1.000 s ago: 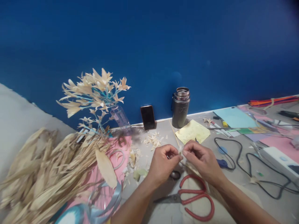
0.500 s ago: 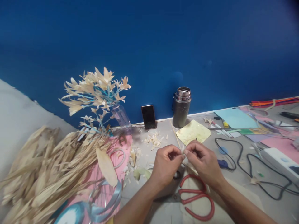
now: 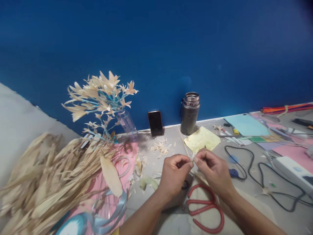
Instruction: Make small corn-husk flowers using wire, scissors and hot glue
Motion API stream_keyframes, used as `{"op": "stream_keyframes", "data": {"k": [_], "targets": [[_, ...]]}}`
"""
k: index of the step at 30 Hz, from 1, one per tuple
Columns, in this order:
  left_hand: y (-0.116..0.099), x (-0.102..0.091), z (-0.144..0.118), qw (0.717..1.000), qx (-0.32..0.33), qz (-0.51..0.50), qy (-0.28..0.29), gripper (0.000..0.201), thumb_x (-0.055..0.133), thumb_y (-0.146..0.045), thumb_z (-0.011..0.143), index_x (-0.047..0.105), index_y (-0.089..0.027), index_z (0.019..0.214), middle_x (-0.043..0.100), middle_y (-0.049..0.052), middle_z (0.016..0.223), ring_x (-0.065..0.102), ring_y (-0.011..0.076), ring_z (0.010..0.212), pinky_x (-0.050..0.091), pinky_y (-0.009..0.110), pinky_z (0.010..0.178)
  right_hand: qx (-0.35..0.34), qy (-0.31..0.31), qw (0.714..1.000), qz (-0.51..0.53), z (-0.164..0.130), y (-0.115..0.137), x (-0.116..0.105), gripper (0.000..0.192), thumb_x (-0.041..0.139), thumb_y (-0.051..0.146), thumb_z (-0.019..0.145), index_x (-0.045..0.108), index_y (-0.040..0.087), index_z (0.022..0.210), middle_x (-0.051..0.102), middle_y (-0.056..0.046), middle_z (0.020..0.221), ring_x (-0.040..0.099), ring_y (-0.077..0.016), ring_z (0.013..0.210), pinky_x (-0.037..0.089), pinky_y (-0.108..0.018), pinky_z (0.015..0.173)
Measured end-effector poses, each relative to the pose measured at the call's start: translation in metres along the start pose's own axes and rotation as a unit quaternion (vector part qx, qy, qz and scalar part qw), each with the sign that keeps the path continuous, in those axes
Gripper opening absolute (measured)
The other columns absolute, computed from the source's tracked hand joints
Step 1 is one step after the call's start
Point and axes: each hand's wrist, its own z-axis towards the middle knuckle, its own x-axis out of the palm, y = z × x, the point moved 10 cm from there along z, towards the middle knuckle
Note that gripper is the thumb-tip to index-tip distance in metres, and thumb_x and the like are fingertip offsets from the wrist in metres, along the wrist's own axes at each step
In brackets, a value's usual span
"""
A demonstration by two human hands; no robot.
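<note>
My left hand (image 3: 174, 174) and my right hand (image 3: 213, 171) meet above the table, fingertips pinching a small pale husk piece (image 3: 192, 158) between them. A thin wooden stick (image 3: 183, 143) runs from the hands toward the back wall. Red-handled scissors (image 3: 205, 209) lie on the table just below my hands. A yellow paper sheet (image 3: 201, 138) lies right behind my fingers.
A big heap of dry husks (image 3: 49, 182) fills the left. A vase of husk flowers (image 3: 102, 101), a phone (image 3: 155, 122) and a steel flask (image 3: 189, 112) stand by the blue wall. Husk scraps (image 3: 160, 146), a black cable (image 3: 259, 169), coloured papers (image 3: 246, 124) and a white box (image 3: 293, 168) lie about.
Both hands stayed together on the small husk piece, shifting slightly right and lower; the fingers worked it a little. Nothing else moved.
</note>
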Motion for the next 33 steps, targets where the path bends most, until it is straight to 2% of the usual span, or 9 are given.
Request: {"op": "stream_keyframes", "data": {"k": [5, 9, 15, 22, 27, 33], "targets": [[-0.001, -0.001, 0.001, 0.999, 0.012, -0.03, 0.002, 0.009, 0.073, -0.024, 0.071, 0.072, -0.016, 0.068, 0.059, -0.001, 0.057, 0.05, 0.0112, 0.053, 0.04, 0.024, 0.055, 0.018, 0.009, 0.998, 0.058, 0.006, -0.005, -0.007, 0.028, 0.065, 0.044, 0.089, 0.065, 0.021, 0.073, 0.061, -0.001, 0.072, 0.054, -0.0169, 0.068, 0.044, -0.028, 0.063], [-0.005, -0.003, 0.002, 0.999, 0.032, -0.016, 0.001, 0.009, 0.073, -0.024, 0.072, 0.073, -0.017, 0.067, 0.061, 0.0, 0.062, 0.053, 0.0117, 0.055, 0.041, 0.024, 0.055, 0.06, 0.069, 0.991, 0.101, 0.009, -0.01, 0.002, 0.034, 0.067, 0.051, 0.087, 0.068, 0.019, 0.074, 0.06, -0.001, 0.068, 0.049, -0.0148, 0.06, 0.042, -0.028, 0.057], [-0.005, -0.002, 0.003, 0.999, 0.033, -0.038, 0.016, 0.019, 0.076, -0.034, 0.075, 0.071, -0.017, 0.069, 0.06, 0.0, 0.062, 0.051, 0.0106, 0.053, 0.04, 0.024, 0.054, 0.024, 0.085, 0.992, 0.09, 0.008, 0.007, 0.005, 0.027, 0.07, 0.045, 0.083, 0.069, 0.02, 0.073, 0.064, -0.002, 0.071, 0.055, -0.0168, 0.065, 0.045, -0.028, 0.06], [0.009, 0.003, 0.008, 0.993, 0.001, -0.106, 0.047, 0.038, 0.079, -0.052, 0.074, 0.066, -0.016, 0.074, 0.062, 0.0, 0.065, 0.051, 0.0088, 0.05, 0.039, 0.023, 0.054, 0.012, 0.121, 0.989, 0.08, 0.004, 0.004, 0.011, 0.025, 0.066, 0.042, 0.089, 0.072, 0.02, 0.08, 0.068, -0.004, 0.078, 0.061, -0.0185, 0.072, 0.048, -0.028, 0.066], [0.013, 0.008, 0.007, 0.993, -0.008, -0.1, 0.067, 0.042, 0.08, -0.057, 0.072, 0.066, -0.018, 0.072, 0.061, 0.0, 0.064, 0.051, 0.0102, 0.052, 0.039, 0.025, 0.055, -0.007, 0.103, 0.992, 0.069, 0.006, 0.008, 0.004, 0.03, 0.064, 0.045, 0.091, 0.069, 0.02, 0.076, 0.066, -0.002, 0.074, 0.06, -0.0181, 0.07, 0.047, -0.028, 0.065], [0.024, 0.01, 0.008, 0.991, -0.032, -0.116, 0.061, 0.046, 0.083, -0.06, 0.067, 0.065, -0.018, 0.071, 0.061, 0.001, 0.063, 0.051, 0.0109, 0.052, 0.038, 0.026, 0.056, 0.02, 0.093, 0.994, 0.047, 0.008, 0.006, 0.005, 0.028, 0.066, 0.043, 0.084, 0.066, 0.02, 0.067, 0.065, -0.001, 0.065, 0.058, -0.0175, 0.063, 0.047, -0.028, 0.061]]}}
